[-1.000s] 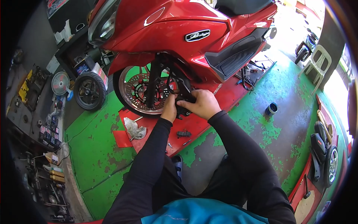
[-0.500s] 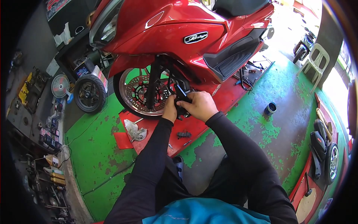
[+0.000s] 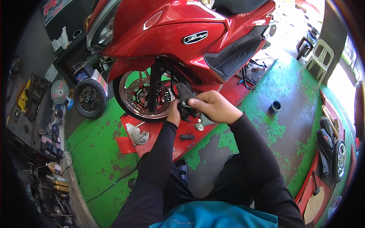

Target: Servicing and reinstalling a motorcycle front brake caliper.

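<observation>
In front of the front wheel (image 3: 131, 108) of a red scooter (image 3: 163, 38), both my hands are closed at a black brake caliper. My left hand (image 3: 174, 114) grips the caliper (image 3: 186, 111) from its left side. My right hand (image 3: 218, 106) presses its thumb on a long dark grey tool (image 3: 186, 92), which slants across the caliper and resembles pliers. A round silver end (image 3: 199, 126) shows below it; I cannot tell which piece it belongs to. My fingers hide where tool and caliper meet. Below lies a small black brake pad (image 3: 187, 136) on the red platform (image 3: 163, 146).
A crumpled whitish rag or plastic (image 3: 137, 133) lies at the platform's left. A dark open can (image 3: 274, 107) stands on the green floor at right. A loose wheel (image 3: 89, 98) and a fan (image 3: 60, 92) are at left. A plastic chair (image 3: 319, 60) stands far right.
My right hand has shifted right and turned, so the long grey tool shows its broad side. The silver end has come into sight. My left hand stays almost in place.
</observation>
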### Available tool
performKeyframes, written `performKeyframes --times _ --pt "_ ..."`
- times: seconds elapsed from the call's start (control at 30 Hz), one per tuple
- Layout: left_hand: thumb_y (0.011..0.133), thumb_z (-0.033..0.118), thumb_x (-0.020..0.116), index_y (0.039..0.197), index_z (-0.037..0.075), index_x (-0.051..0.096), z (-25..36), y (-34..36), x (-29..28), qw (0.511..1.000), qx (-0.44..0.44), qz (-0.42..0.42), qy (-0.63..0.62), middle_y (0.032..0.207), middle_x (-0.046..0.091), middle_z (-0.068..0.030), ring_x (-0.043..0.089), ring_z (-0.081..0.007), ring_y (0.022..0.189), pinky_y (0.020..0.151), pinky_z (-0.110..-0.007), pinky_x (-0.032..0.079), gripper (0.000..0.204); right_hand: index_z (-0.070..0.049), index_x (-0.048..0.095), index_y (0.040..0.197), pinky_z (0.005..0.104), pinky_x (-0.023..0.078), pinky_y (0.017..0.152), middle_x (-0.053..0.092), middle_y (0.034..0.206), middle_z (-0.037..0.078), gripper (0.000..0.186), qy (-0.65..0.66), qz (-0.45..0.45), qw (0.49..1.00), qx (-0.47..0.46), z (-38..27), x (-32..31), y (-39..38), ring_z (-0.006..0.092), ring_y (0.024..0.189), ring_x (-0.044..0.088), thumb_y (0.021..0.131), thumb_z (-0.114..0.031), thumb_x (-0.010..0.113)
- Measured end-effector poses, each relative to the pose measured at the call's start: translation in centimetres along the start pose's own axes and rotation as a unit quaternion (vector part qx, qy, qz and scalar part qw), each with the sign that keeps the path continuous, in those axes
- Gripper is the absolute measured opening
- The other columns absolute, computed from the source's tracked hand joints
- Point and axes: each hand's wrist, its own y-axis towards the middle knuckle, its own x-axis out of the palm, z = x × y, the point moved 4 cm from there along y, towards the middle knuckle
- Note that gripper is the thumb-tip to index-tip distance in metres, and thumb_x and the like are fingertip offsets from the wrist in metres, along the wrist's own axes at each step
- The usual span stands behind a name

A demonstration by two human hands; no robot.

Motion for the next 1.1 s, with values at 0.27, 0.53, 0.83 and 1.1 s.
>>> performKeyframes --times 0.27,0.53,0.83,1.1 --pt "0.097 0.043 0.044 0.119 0.009 0.062 -1.5 -0.5 -3.2 0.959 -0.194 0.051 -0.201 0.113 0.067 -0.0063 0.064 -0.0213 0.105 0.088 -0.042 0.054 0.045 -0.006 0.047 0.066 0.0317 0.04 0.049 0.041 0.052 0.002 0.065 0.338 0.018 0.934 0.111 2.5 -0.4 -5.3 0.0157 0.048 0.048 0.104 -0.058 0.039" --pt "0.094 0.054 0.042 0.123 0.02 0.061 -0.7 0.4 -4.5 0.979 -0.188 0.038 -0.063 0.116 0.067 -0.0018 0.064 -0.0203 0.105 0.084 -0.044 0.053 0.048 -0.01 0.039 0.062 0.0364 0.045 0.047 0.039 0.049 0.006 0.07 0.395 0.072 0.908 0.12 4.1 -3.2 -8.8 0.0233 0.045 0.052 0.101 -0.066 0.029" --pt "0.094 0.061 0.044 0.125 0.024 0.058 -1.8 2.1 -4.6 0.972 -0.22 0.06 -0.064 0.118 0.066 -0.0016 0.063 -0.0221 0.106 0.083 -0.046 0.052 0.05 -0.011 0.037 0.061 0.0351 0.047 0.048 0.039 0.05 0.005 0.069 0.36 0.157 0.908 0.147 5.3 -5.2 -11.5 0.0238 0.044 0.052 0.1 -0.068 0.032" --pt "0.092 0.072 0.042 0.127 0.02 0.057 -2.3 4.2 -6.4 0.978 -0.185 0.069 -0.067 0.122 0.064 -0.0065 0.062 -0.0262 0.109 0.085 -0.052 0.05 0.064 -0.01 0.037 0.062 0.034 0.047 0.049 0.038 0.051 0.005 0.069 0.335 0.166 0.913 0.162 5.9 -5.4 -11.4 0.0229 0.046 0.052 0.1 -0.068 0.033"
